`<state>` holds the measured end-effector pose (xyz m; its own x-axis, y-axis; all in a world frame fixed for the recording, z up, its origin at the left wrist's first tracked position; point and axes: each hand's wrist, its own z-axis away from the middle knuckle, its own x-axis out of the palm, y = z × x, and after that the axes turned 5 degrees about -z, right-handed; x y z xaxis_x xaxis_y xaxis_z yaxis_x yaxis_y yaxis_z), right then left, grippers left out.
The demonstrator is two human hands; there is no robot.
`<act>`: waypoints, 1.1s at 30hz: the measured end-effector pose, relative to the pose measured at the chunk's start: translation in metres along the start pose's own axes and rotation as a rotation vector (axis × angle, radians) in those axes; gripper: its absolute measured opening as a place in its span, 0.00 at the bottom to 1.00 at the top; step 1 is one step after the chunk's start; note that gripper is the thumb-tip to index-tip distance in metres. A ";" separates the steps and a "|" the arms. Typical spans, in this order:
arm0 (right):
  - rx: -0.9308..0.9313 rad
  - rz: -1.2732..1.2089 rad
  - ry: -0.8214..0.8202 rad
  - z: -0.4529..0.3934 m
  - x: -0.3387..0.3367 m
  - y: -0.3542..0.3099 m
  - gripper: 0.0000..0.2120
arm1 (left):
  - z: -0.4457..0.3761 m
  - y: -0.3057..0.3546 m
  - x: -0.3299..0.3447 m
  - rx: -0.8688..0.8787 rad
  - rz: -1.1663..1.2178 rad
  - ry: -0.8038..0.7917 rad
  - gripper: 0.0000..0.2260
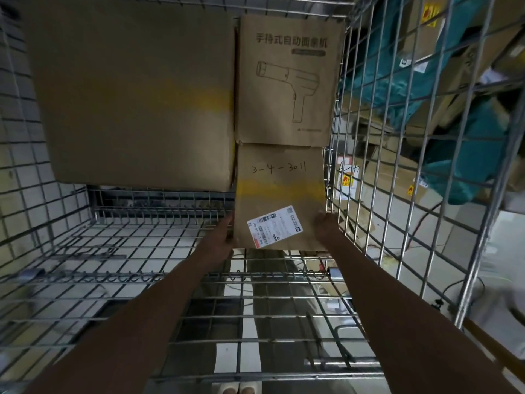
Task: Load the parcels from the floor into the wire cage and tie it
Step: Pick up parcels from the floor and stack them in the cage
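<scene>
Taking the handwritten box point(279, 194) as my landmark, and reading from its left side across to its right.

Far to its left, the large plain carton point(133, 92) fills the back of the wire cage point(392, 137), its right face just beside the landmark box and the printed box point(287, 78) stacked behind it.

Next in, my left hand point(224, 240) is on the box's near-left corner, fingers curled against the left edge, thumb side toward me. The forearm runs straight out from the lower left, low over the cage's wire floor point(255, 317).

The box itself sits between my two hands, directly ahead of both, with its long axis pointing away from me toward the printed box. Its far end touches or nearly touches that box; I cannot tell which. The shipping label point(275, 226) lies on the near part of its top face. I cannot tell whether the near end is resting on the wire or carried.

To the right, my right hand point(325, 228) clasps the near-right edge, fingers wrapped round the side, out of sight. Both hands look equally near; neither leads.

My judgement: the coming move is a straight push along that axis, seating the box into the gap between the large carton and the cage's right wall.
</scene>
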<state>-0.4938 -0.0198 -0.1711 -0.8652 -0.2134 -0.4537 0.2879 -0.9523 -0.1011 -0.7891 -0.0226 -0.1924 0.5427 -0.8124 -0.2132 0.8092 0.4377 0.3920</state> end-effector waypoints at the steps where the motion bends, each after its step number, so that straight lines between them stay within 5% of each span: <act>1: -0.015 0.017 -0.001 -0.003 0.000 0.001 0.26 | 0.003 0.004 -0.001 -0.004 -0.007 0.011 0.35; 11: -0.028 -0.006 -0.021 -0.003 -0.002 0.005 0.26 | 0.014 0.013 0.017 -0.078 -0.029 0.149 0.32; 19: -0.043 -0.022 0.028 0.025 -0.009 0.000 0.28 | 0.018 0.034 0.000 -0.305 0.426 0.010 0.24; 24: 0.150 -0.089 -0.043 0.055 -0.024 -0.012 0.29 | 0.045 0.058 -0.028 -0.314 0.562 0.085 0.22; 27: 0.214 -0.054 -0.193 0.085 -0.034 -0.025 0.21 | 0.063 0.081 -0.049 -0.384 0.702 0.156 0.19; 33: 0.437 -0.497 -0.266 0.128 -0.022 -0.041 0.17 | 0.064 0.111 -0.069 -0.367 0.957 0.264 0.32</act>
<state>-0.5395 -0.0042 -0.0436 -0.9382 0.2759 -0.2091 -0.3095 -0.9391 0.1493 -0.7513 0.0567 -0.0771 0.9863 0.0231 -0.1636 0.0127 0.9766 0.2146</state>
